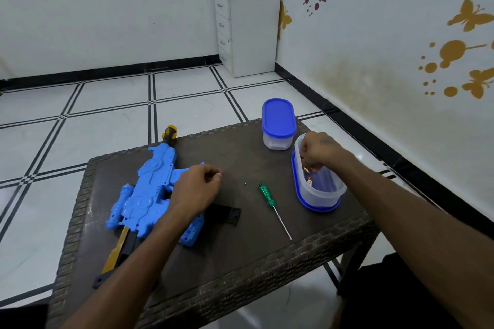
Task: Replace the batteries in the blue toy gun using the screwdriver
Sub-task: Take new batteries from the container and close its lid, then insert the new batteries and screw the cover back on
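Observation:
The blue toy gun (149, 189) lies on the left of the dark table (240, 256), its yellow muzzle pointing away from me. My left hand (196, 187) hovers over the gun's right side, fingers loosely curled and holding nothing I can see. A black cover piece (230, 215) lies beside the gun. The green-handled screwdriver (271, 204) rests on the table's middle, with a tiny screw (245, 183) to its left. My right hand (319, 151) reaches into an open clear container (319, 189) and pinches a battery (307, 168); another battery (310, 181) lies inside.
A second clear container with a blue lid (278, 124) stands closed at the table's far edge. The open container sits on its own blue lid (319, 207). A white drawer unit (247, 32) stands in the room's corner.

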Available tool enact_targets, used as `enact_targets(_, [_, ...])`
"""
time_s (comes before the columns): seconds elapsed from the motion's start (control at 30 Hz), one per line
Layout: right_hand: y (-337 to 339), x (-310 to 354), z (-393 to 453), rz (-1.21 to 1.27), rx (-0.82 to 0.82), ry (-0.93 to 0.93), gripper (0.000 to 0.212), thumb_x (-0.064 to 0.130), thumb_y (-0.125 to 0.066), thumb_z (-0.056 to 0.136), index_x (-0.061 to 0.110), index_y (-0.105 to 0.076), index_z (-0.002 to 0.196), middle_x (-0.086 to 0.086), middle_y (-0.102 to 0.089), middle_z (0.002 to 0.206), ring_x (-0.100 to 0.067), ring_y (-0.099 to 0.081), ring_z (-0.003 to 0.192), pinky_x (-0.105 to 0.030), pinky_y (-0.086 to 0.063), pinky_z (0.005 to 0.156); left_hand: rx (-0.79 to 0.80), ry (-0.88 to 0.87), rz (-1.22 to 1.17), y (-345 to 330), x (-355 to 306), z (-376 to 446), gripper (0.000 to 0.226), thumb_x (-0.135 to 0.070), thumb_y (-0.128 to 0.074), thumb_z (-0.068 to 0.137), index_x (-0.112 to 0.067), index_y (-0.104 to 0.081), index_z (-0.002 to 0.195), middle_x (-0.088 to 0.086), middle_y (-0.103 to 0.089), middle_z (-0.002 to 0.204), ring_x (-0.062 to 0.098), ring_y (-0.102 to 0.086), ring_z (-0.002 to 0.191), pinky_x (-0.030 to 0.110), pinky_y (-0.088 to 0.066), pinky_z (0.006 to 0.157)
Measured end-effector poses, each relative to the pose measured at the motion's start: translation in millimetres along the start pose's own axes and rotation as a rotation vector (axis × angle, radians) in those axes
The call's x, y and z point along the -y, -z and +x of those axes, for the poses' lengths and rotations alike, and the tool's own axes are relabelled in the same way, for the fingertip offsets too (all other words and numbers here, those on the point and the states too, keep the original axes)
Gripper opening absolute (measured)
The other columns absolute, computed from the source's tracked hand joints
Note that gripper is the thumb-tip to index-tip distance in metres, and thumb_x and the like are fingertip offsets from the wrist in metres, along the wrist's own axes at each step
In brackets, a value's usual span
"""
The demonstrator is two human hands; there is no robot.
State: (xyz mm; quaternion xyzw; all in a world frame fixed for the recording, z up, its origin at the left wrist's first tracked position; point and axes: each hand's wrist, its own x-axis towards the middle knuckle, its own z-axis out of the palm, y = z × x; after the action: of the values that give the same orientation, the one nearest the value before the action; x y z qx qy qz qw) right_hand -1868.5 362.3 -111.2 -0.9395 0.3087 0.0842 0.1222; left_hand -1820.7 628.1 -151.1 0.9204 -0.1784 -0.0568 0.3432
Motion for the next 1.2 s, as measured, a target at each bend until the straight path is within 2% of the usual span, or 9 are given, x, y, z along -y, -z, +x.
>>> enact_targets(0.2, [1.4, -0.7, -4.2, -0.057, -0.076, 0.002, 0.034, 0.015, -0.074, 0.082, 0.005, -0.061, 0.112, -0.010, -0.062, 0.094, -0.021, -0.063, 0.089, -0.030, -0.053, 0.079, -0.120, -0.016, 0.075, 15.3, 8.0, -0.6, 0.021, -0.031, -0.054, 0.092, -0.024, -0.070, 0.104, -0.004, -0.065, 0.099, 0.011, -0.058, 0.077, 0.024, -0.044, 0.059])
enact_targets(0.3, [9.2, -1.2, -8.1, -0.103, -0.235, 0.032, 0.026, 0.022, -0.066, 0.089, 0.010, -0.059, 0.112, -0.009, -0.064, 0.097, -0.024, -0.063, 0.090, -0.034, -0.055, 0.081, -0.221, 0.004, 0.309, 31.1, 31.9, 5.0, 0.033, -0.038, -0.056, 0.086, -0.023, -0.067, 0.113, 0.007, -0.060, 0.123, 0.031, -0.051, 0.115, 0.042, -0.045, 0.090])
enact_targets(0.37, [16.9, 1.1, -12.6, -0.068, -0.308, 0.082, 0.018, 0.021, -0.064, 0.090, 0.012, -0.060, 0.105, -0.008, -0.064, 0.093, -0.024, -0.063, 0.085, -0.035, -0.056, 0.078, -0.120, 0.143, 0.456, 39.5, 52.4, 10.5, 0.049, -0.047, -0.056, 0.087, -0.029, -0.053, 0.132, 0.013, -0.041, 0.145, 0.037, -0.034, 0.134, 0.053, -0.032, 0.108])
enact_targets(0.43, [20.3, 6.8, -17.6, 0.002, -0.332, 0.159, 0.015, 0.017, -0.063, 0.088, 0.014, -0.062, 0.102, -0.007, -0.065, 0.091, -0.022, -0.062, 0.081, -0.033, -0.054, 0.073, -0.012, 0.224, 0.420, 41.8, 67.3, 13.2, 0.063, -0.057, -0.056, 0.084, -0.035, -0.041, 0.141, 0.014, -0.027, 0.153, 0.039, -0.028, 0.138, 0.060, -0.028, 0.109])
enact_targets(0.6, [9.9, 42.8, -52.8, 0.222, -0.216, 0.398, 0.019, 0.019, -0.065, 0.086, 0.019, -0.067, 0.105, 0.004, -0.062, 0.090, -0.018, -0.063, 0.087, -0.027, -0.046, 0.072, 0.050, 0.194, 0.375, 42.5, 76.4, 11.4, 0.078, -0.063, -0.063, 0.074, -0.039, -0.037, 0.144, 0.010, -0.020, 0.157, 0.035, -0.032, 0.138, 0.060, -0.033, 0.106])
enact_targets(0.73, [-7.8, 73.4, -88.1, 0.422, 0.011, 0.525, 0.013, 0.013, -0.069, 0.085, 0.016, -0.072, 0.097, 0.001, -0.073, 0.078, -0.009, -0.068, 0.063, -0.024, -0.056, 0.063, 0.082, 0.104, 0.277, 43.5, 71.8, 13.0, 0.068, -0.051, -0.070, 0.075, -0.041, -0.047, 0.138, 0.006, -0.023, 0.157, 0.029, -0.033, 0.139, 0.055, -0.032, 0.108])
enact_targets(0.9, [-38.1, 98.2, -107.3, 0.365, 0.122, 0.629, 0.022, 0.012, -0.072, 0.081, 0.019, -0.075, 0.102, 0.004, -0.074, 0.086, 0.005, -0.059, 0.061, -0.003, -0.043, 0.059, 0.100, 0.073, 0.238, 46.0, 75.7, 12.7, 0.068, -0.041, -0.076, 0.076, -0.040, -0.049, 0.137, 0.004, -0.023, 0.157, 0.027, -0.030, 0.141, 0.055, -0.031, 0.109])
enact_targets(1.03, [-57.7, 103.9, -116.7, 0.346, 0.175, 0.663, 0.021, 0.012, -0.075, 0.077, 0.022, -0.075, 0.095, 0.008, -0.072, 0.082, 0.002, -0.063, 0.066, -0.010, -0.049, 0.063, 0.103, 0.042, 0.212, 48.0, 79.6, 6.6, 0.072, -0.050, -0.075, 0.075, -0.038, -0.046, 0.140, 0.003, -0.019, 0.159, 0.026, -0.025, 0.144, 0.053, -0.031, 0.111])
enact_targets(1.2, [-71.2, 109.6, -123.9, 0.322, 0.092, 0.710, 0.012, 0.023, -0.081, 0.077, 0.022, -0.069, 0.077, 0.011, -0.067, 0.068, 0.001, -0.063, 0.062, -0.021, -0.055, 0.063, 0.194, 0.037, 0.255, 52.0, 79.1, -0.5, 0.092, -0.068, -0.071, 0.064, -0.042, -0.035, 0.145, -0.002, -0.005, 0.162, 0.026, -0.014, 0.147, 0.058, -0.026, 0.112])
